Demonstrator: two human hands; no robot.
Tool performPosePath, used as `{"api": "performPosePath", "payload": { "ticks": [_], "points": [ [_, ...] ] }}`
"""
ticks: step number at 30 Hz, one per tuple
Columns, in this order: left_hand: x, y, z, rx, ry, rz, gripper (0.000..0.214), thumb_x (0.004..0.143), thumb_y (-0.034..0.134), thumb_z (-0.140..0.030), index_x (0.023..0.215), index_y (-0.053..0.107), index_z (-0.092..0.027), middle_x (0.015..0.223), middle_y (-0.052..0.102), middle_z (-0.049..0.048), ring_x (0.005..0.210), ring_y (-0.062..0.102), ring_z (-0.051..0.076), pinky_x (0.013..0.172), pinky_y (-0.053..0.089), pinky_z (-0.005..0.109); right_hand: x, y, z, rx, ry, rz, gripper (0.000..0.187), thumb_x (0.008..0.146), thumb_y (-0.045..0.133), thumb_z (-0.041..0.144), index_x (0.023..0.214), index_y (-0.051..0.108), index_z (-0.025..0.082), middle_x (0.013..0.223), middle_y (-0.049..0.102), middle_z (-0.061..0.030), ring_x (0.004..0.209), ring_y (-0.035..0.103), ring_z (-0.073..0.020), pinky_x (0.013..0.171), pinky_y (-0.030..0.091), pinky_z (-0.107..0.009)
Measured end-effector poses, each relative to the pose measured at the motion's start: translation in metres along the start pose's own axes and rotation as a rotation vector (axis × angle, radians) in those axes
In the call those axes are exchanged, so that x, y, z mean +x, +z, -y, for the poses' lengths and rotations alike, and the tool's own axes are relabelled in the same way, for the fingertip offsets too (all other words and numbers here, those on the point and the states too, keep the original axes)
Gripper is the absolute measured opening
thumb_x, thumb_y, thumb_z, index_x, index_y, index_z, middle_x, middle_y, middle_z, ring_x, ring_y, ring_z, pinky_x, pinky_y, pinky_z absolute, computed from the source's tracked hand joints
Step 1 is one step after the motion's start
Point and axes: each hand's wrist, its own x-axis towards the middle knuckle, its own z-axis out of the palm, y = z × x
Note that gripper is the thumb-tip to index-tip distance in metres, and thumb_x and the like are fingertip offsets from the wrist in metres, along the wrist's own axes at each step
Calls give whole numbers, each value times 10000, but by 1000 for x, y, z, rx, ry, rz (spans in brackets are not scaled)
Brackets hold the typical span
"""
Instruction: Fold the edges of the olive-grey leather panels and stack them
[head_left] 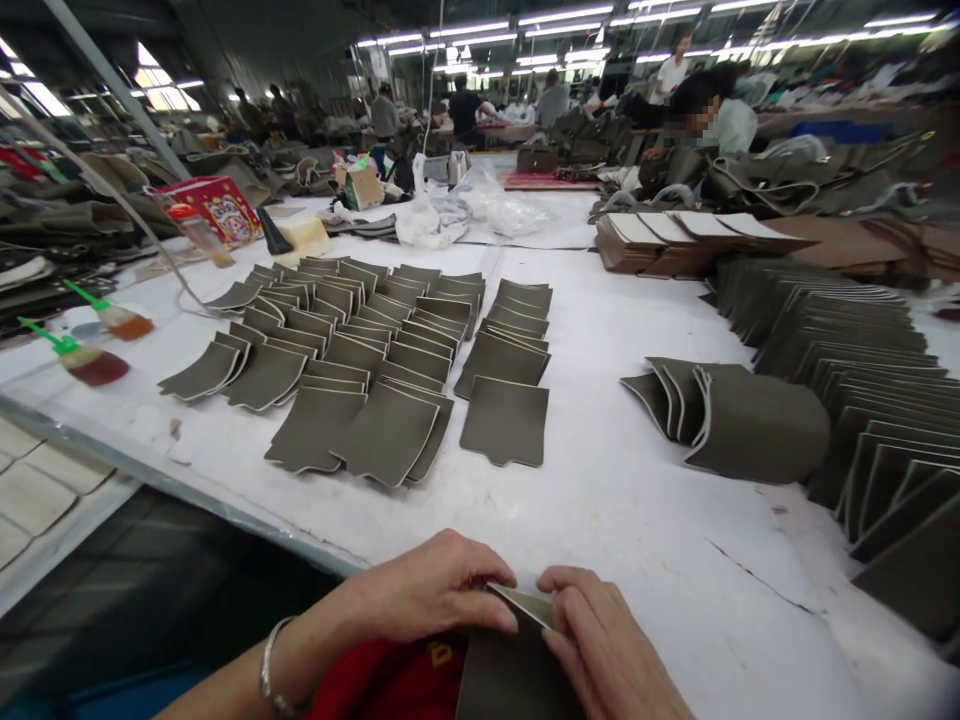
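Note:
Close to my body, at the table's front edge, both hands grip a dark olive leather panel [510,670]. My left hand [435,590] pinches its top left corner between thumb and fingers. On the other side, my right hand [600,640] has its fingers and thumb closed on the upper right edge. A pale inner face shows along the top, between the hands; the panel's lower part runs out of view. Beyond the hands lie overlapping rows of similar olive panels [390,430], and a single tabbed panel [505,420] lies nearest on the right of them.
Curled olive panels [757,420] lie to the right, beside long leaning rows of panels [892,400]. Brown pieces [637,245] are stacked behind. Two green-tipped bottles [94,365] lie at left on the white table [600,520]. Plastic bags [480,205] and people are farther back.

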Motion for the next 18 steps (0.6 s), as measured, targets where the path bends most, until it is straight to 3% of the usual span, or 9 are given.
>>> {"api": "performPosePath", "payload": {
  "ticks": [6,14,18],
  "points": [
    [-2,10,3,51,12,-16,181,837,552,-224,906,717,-195,847,677,17,793,587,166,739,411,213,11,-4,2,-11,-25,124,203,937,431,64,996,457,257,951,607,1,825,548,-220,711,425,-368],
    [1,14,12,-29,-7,-29,191,766,553,-163,837,730,-160,678,605,-25,659,549,122,601,365,189,11,-4,6,-1,-3,130,189,941,435,53,897,433,237,874,572,-6,795,506,-217,691,378,-357],
    [0,16,8,-29,-18,-22,227,763,531,-148,851,739,-168,707,638,-16,674,561,133,616,378,194,11,-6,7,2,-5,122,194,944,449,62,864,425,237,845,562,-6,785,507,-215,691,383,-355]
  ]
}}
